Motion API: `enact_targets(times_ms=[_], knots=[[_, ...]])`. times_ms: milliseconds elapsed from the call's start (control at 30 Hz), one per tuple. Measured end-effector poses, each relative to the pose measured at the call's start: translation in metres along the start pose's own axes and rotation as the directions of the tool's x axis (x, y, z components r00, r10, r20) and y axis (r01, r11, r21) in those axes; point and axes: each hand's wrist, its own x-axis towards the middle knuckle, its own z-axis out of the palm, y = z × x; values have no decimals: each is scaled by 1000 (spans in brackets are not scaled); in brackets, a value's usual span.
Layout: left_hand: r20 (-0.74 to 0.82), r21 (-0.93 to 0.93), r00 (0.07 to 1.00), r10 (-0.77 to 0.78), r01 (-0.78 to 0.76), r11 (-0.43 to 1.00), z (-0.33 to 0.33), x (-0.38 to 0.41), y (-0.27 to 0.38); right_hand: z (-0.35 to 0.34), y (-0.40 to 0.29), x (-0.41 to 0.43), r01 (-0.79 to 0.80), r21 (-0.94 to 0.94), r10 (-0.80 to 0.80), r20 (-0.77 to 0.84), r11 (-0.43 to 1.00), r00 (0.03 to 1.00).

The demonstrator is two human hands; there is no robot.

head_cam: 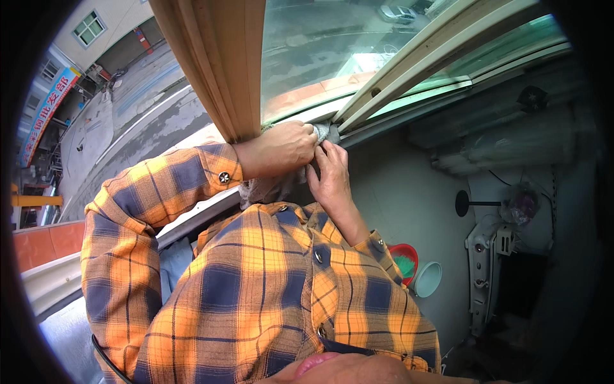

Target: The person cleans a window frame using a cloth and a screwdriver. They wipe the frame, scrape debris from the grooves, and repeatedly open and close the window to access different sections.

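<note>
My left hand (288,148) is closed in a fist on a damp-looking grey cloth (322,130), at the lower corner of a window frame. More of the same cloth hangs below my left wrist. Beside it, my right hand (332,175) has bent fingers touching the cloth's edge, with the thumb close to the left fist; whether it grips the cloth is hidden. A tan window frame post (220,57) rises just beyond my left wrist. To the right of the cloth, a pale sliding sash frame (407,62) slants up and away.
Past the glass (307,62) lies a street with a car (397,14). On my left the window opens onto a paved yard (139,110). Low on the right are a red basin (411,252) holding something green and a pale bucket (428,279). A white metal bracket (479,278) stands farther right.
</note>
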Motion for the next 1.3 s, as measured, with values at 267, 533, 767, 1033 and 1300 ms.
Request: enact_targets(times_ms=[267,533,767,1033,1300], knots=[[217,12,975,42,-46,999,-57,-48,14,2,-4,-6,52,205,-74,99,977,992],[25,-28,978,-206,207,978,-55,-63,24,-17,-11,-12,-74,127,57,130,989,990],[-244,-120,888,-390,372,921,6,-30,26,-22,-22,-12,-76,52,63,215,996,975],[-376,-27,838,-396,417,908,30,3,27,-13,-13,-15,-7,25,1,212,1000,977],[91,44,950,-298,295,954,-12,-17,31,-24,-27,4,5,24,-12,320,1000,947]])
